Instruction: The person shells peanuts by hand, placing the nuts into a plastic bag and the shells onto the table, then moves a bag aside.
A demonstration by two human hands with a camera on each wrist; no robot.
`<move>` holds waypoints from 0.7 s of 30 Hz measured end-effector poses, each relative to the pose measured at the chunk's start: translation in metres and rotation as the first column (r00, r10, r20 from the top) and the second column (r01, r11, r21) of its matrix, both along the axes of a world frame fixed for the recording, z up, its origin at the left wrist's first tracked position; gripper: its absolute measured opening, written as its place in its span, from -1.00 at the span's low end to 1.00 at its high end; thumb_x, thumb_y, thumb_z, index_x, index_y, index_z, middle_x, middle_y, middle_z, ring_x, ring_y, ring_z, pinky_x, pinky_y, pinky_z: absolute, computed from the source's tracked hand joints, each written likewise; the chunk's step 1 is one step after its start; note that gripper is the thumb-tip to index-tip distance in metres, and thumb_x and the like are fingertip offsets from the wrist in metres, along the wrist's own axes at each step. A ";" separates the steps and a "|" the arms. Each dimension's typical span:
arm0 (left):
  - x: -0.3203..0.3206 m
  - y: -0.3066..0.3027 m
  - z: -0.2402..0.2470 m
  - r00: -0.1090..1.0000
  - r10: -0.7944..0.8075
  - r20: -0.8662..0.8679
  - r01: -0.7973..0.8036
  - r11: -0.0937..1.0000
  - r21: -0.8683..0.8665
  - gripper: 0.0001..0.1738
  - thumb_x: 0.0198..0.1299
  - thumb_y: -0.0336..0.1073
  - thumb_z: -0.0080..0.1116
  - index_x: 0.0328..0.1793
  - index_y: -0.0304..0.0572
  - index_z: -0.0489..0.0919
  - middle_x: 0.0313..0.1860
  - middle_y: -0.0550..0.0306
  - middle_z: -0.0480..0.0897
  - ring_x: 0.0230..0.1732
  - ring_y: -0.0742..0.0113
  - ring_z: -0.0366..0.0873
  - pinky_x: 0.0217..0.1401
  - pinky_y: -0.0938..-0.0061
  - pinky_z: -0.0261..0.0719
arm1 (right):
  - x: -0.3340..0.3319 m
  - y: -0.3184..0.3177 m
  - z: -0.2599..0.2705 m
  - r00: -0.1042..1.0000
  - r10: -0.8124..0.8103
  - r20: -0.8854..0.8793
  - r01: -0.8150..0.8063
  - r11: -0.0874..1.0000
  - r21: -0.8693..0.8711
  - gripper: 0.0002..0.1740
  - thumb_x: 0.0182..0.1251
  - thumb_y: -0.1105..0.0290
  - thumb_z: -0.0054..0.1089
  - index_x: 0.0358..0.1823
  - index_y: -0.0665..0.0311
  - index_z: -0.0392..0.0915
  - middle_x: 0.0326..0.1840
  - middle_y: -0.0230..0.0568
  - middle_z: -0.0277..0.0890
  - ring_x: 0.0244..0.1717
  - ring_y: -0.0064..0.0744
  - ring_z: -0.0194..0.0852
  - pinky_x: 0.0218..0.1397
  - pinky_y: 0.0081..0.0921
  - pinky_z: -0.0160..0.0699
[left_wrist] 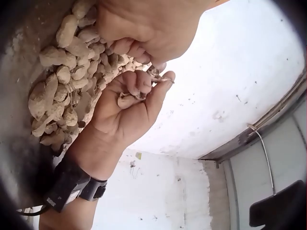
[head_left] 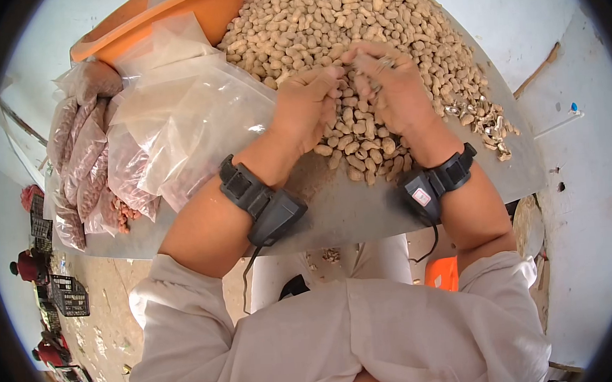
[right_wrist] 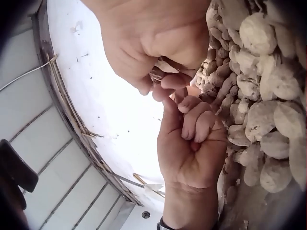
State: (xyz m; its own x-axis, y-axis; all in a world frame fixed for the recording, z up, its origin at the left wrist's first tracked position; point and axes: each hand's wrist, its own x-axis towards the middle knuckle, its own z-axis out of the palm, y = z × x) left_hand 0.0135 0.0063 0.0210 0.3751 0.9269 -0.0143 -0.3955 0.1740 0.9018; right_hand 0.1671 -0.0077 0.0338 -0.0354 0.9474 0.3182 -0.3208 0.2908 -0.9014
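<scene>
Two hands at work above the near slope of the peanut heap [head_left: 351, 20]. The left hand [head_left: 308, 107] and right hand [head_left: 392, 88], fingers curled tight, together pinch one peanut pod [right_wrist: 157, 74] just over the heap. Clear plastic bags [head_left: 175, 115] and an orange basin [head_left: 148, 18] lie left of the heap, and broken shells [head_left: 488, 127] lie at its right edge.

Both hands in peanut heap
L hand [head_left: 308, 107] & R hand [head_left: 394, 91], fingertips meeting, pinch unshelled peanuts [head_left: 351, 20]; clear bags [head_left: 176, 122] to left, empty shells [head_left: 488, 127] to right.
</scene>
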 end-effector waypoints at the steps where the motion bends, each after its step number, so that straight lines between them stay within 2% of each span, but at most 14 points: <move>1: 0.000 0.001 0.000 0.999 0.003 0.049 -0.002 1.000 -0.027 -0.74 0.36 -0.20 -0.08 -0.23 -0.26 0.48 -0.55 0.30 0.38 -0.67 0.62 0.10 -0.69 0.74 -0.01 | 0.004 0.001 0.001 0.999 0.014 -0.047 -0.014 1.000 -0.007 -0.73 0.26 0.45 0.12 -0.01 0.33 0.51 -0.30 -0.28 0.52 -0.56 -0.65 0.31 -0.57 -0.77 0.27; 3: -0.003 0.007 0.000 0.989 0.013 0.146 -0.001 0.997 -0.081 -0.73 0.36 -0.18 -0.07 -0.20 -0.26 0.48 -0.55 0.31 0.37 -0.67 0.62 0.07 -0.69 0.73 0.00 | 0.015 0.003 0.004 0.990 0.039 -0.139 -0.041 0.999 -0.016 -0.73 0.25 0.46 0.13 -0.02 0.32 0.50 -0.33 -0.26 0.52 -0.60 -0.65 0.30 -0.60 -0.79 0.25; 6: -0.008 0.013 0.000 0.956 0.003 0.295 0.051 0.983 -0.176 -0.72 0.36 -0.17 -0.08 -0.14 -0.27 0.46 -0.56 0.31 0.35 -0.68 0.61 0.04 -0.69 0.72 0.02 | 0.027 0.003 0.012 0.994 0.107 0.035 -0.103 0.989 -0.104 -0.85 0.17 0.50 0.16 -0.21 0.26 0.60 -0.38 -0.32 0.51 -0.57 -0.66 0.37 -0.61 -0.70 0.31; 7: -0.010 0.016 -0.002 0.946 -0.007 0.324 0.070 0.980 -0.184 -0.73 0.36 -0.18 -0.08 -0.14 -0.27 0.47 -0.56 0.32 0.36 -0.67 0.60 0.06 -0.68 0.71 0.03 | 0.028 0.004 0.013 0.975 0.044 0.219 -0.027 0.997 -0.076 -0.86 0.17 0.51 0.15 -0.24 0.27 0.60 -0.37 -0.32 0.51 -0.54 -0.63 0.39 -0.56 -0.66 0.35; 9: -0.013 0.020 -0.005 0.924 -0.025 0.381 0.108 0.974 -0.198 -0.74 0.35 -0.20 -0.07 -0.13 -0.27 0.49 -0.57 0.33 0.36 -0.67 0.58 0.09 -0.66 0.69 0.04 | 0.030 0.006 0.014 0.828 -0.094 0.553 0.102 0.995 0.017 -0.88 0.15 0.52 0.14 -0.28 0.29 0.61 -0.37 -0.30 0.53 -0.48 -0.57 0.45 -0.47 -0.58 0.44; 12: -0.013 0.020 -0.005 0.929 -0.015 0.370 0.091 0.978 -0.188 -0.73 0.36 -0.19 -0.08 -0.12 -0.28 0.48 -0.57 0.32 0.36 -0.67 0.58 0.09 -0.66 0.68 0.05 | 0.034 0.009 0.005 0.542 -0.346 0.766 -0.024 0.905 0.426 -0.90 0.10 0.51 0.17 -0.33 0.29 0.61 -0.35 -0.22 0.56 -0.32 -0.35 0.54 -0.26 -0.43 0.50; 15: -0.011 0.016 -0.002 0.946 0.013 0.323 0.052 0.980 -0.191 -0.74 0.36 -0.20 -0.08 -0.13 -0.27 0.48 -0.57 0.32 0.36 -0.67 0.58 0.08 -0.66 0.68 0.05 | 0.036 0.008 0.006 0.234 -0.375 0.897 -0.119 0.904 0.410 -0.86 0.06 0.46 0.21 -0.31 0.24 0.61 -0.31 -0.14 0.57 -0.18 -0.14 0.53 -0.08 -0.32 0.47; 18: -0.011 0.017 -0.004 0.949 0.001 0.316 0.050 0.987 -0.152 -0.74 0.36 -0.21 -0.07 -0.12 -0.27 0.48 -0.57 0.32 0.37 -0.67 0.58 0.09 -0.66 0.68 0.05 | 0.028 0.003 0.005 0.090 -0.244 0.966 -0.065 0.966 0.250 -0.87 -0.04 0.52 0.25 -0.38 0.27 0.59 -0.30 -0.12 0.54 -0.23 -0.08 0.49 -0.10 -0.35 0.45; 21: -0.009 0.011 0.000 0.963 0.008 0.268 0.034 0.988 -0.152 -0.74 0.36 -0.21 -0.08 -0.11 -0.27 0.48 -0.55 0.33 0.38 -0.66 0.61 0.09 -0.66 0.73 0.05 | 0.023 0.002 0.001 0.063 -0.253 0.965 -0.055 0.965 0.256 -0.87 -0.03 0.50 0.25 -0.37 0.27 0.59 -0.30 -0.08 0.55 -0.22 -0.09 0.51 -0.11 -0.33 0.45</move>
